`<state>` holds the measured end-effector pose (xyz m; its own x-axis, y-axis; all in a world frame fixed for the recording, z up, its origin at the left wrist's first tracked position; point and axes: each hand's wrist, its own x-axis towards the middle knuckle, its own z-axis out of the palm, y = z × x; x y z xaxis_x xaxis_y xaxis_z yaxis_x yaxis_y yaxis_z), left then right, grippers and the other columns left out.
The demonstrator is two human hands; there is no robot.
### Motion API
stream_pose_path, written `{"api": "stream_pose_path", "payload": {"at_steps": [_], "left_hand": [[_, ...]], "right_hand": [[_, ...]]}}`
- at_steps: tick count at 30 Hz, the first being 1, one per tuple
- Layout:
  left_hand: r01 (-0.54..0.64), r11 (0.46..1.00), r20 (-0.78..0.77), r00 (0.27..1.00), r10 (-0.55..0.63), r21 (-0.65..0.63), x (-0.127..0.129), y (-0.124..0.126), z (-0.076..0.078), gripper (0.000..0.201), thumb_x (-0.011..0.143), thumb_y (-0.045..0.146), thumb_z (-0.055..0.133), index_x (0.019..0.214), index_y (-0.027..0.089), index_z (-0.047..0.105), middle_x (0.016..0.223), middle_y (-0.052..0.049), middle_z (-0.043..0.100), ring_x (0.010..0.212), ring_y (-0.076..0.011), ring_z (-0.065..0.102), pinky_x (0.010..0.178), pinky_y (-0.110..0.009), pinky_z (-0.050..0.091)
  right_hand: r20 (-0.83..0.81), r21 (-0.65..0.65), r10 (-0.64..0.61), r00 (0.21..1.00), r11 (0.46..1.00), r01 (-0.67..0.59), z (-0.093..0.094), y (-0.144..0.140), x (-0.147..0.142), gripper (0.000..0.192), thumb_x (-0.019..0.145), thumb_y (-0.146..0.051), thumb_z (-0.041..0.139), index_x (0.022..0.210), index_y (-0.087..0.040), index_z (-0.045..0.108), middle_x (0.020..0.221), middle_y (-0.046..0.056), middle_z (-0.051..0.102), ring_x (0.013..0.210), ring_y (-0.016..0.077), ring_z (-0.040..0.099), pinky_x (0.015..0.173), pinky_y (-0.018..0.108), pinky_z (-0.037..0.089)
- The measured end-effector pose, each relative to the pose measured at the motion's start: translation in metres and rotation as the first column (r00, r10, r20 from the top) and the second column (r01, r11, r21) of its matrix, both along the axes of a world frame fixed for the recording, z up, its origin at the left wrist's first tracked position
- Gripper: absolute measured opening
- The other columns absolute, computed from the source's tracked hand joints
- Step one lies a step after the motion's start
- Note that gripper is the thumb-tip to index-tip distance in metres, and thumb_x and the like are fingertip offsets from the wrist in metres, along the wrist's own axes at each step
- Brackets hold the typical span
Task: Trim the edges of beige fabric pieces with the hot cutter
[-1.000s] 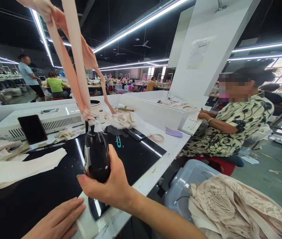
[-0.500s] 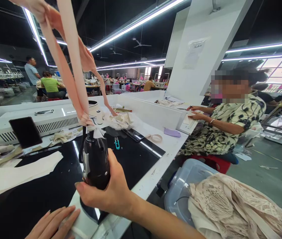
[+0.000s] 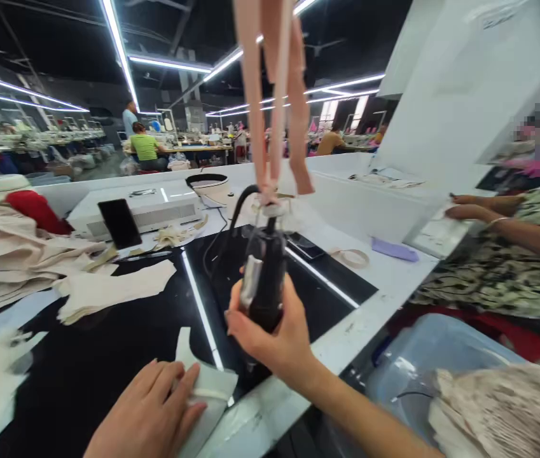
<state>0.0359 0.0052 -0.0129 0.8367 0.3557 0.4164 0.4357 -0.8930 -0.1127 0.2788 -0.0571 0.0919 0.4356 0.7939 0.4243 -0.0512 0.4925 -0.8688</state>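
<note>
My right hand (image 3: 279, 343) is wrapped around a black corded hand-held electric tool (image 3: 270, 277), upright above the front edge of the black glassy tabletop (image 3: 121, 356). Peach fabric strips (image 3: 270, 127) are tied to its top and run up out of view. The tool's lower end is mostly hidden by my hand, so its kind is unclear. My left hand (image 3: 140, 407) lies with fingers stretched over a small pale fabric piece (image 3: 215, 385) with a curved edge, just left of the tool.
Cut cream fabric pieces (image 3: 117, 286) and a fabric pile (image 3: 7, 242) lie left. A phone (image 3: 119, 222) leans against a white vented box (image 3: 155, 207). A purple strip (image 3: 394, 249) lies right. Below stands a clear bin (image 3: 408, 375) with lacy cloth; a co-worker's arm (image 3: 527, 219) reaches beyond.
The view has swung left. My right hand has lifted the tool off the pale fabric piece, whose curved edge now shows. My left hand stays on that piece.
</note>
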Motion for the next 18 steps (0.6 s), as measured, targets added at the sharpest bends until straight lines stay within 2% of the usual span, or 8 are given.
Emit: {"api": "stream_pose_path", "payload": {"at_steps": [2,4,8,13,18], "left_hand": [[-0.038,0.996,-0.03,0.999,0.04,0.076,0.005,-0.01,0.017,0.045,0.125,0.042,0.04,0.133,0.019,0.078,0.11,-0.008,0.081,0.106,-0.0255,0.079,0.108,-0.043,0.063],[-0.054,0.994,-0.032,0.998,0.057,0.093,0.012,-0.015,0.03,0.042,0.125,0.033,0.037,0.131,0.017,0.076,0.111,-0.008,0.08,0.107,-0.0247,0.079,0.111,-0.045,0.063],[0.059,0.995,0.044,0.997,-0.063,0.078,0.024,-0.018,0.047,0.037,0.124,0.019,0.036,0.122,0.013,0.073,0.112,-0.007,0.079,0.104,-0.0231,0.078,0.108,-0.043,0.065],[0.219,0.976,0.126,0.968,-0.216,-0.011,0.035,-0.025,0.05,0.033,0.121,0.009,0.039,0.116,0.01,0.072,0.105,-0.007,0.077,0.096,-0.0204,0.076,0.093,-0.032,0.068],[0.305,0.952,0.134,0.945,-0.299,-0.032,0.045,-0.032,0.042,0.03,0.119,0.007,0.042,0.116,0.006,0.072,0.105,-0.008,0.077,0.098,-0.0207,0.075,0.099,-0.031,0.067]], "right_hand": [[0.035,0.022,-0.042,0.999,0.999,0.041,-0.005,-0.002,0.005,0.031,0.081,-0.029,0.088,0.094,-0.028,0.06,0.069,-0.006,0.066,0.051,0.0136,0.06,0.047,0.025,0.053],[0.022,0.06,-0.063,0.998,0.996,0.062,-0.011,-0.003,0.008,0.03,0.083,-0.028,0.09,0.101,-0.028,0.066,0.074,-0.005,0.07,0.052,0.0151,0.064,0.049,0.027,0.058],[-0.029,0.099,-0.043,0.999,0.994,0.046,-0.019,-0.007,0.007,0.033,0.088,-0.038,0.096,0.103,-0.03,0.068,0.081,-0.003,0.074,0.056,0.0171,0.066,0.049,0.03,0.059],[-0.065,0.119,-0.031,0.997,0.992,0.039,-0.023,-0.006,0.004,0.041,0.091,-0.047,0.098,0.119,-0.034,0.071,0.086,-0.005,0.075,0.061,0.0155,0.066,0.054,0.029,0.06],[-0.098,0.133,-0.014,0.995,0.991,0.027,-0.025,-0.001,0.002,0.041,0.091,-0.046,0.098,0.119,-0.034,0.071,0.087,-0.005,0.076,0.06,0.0142,0.066,0.054,0.028,0.06]]}}
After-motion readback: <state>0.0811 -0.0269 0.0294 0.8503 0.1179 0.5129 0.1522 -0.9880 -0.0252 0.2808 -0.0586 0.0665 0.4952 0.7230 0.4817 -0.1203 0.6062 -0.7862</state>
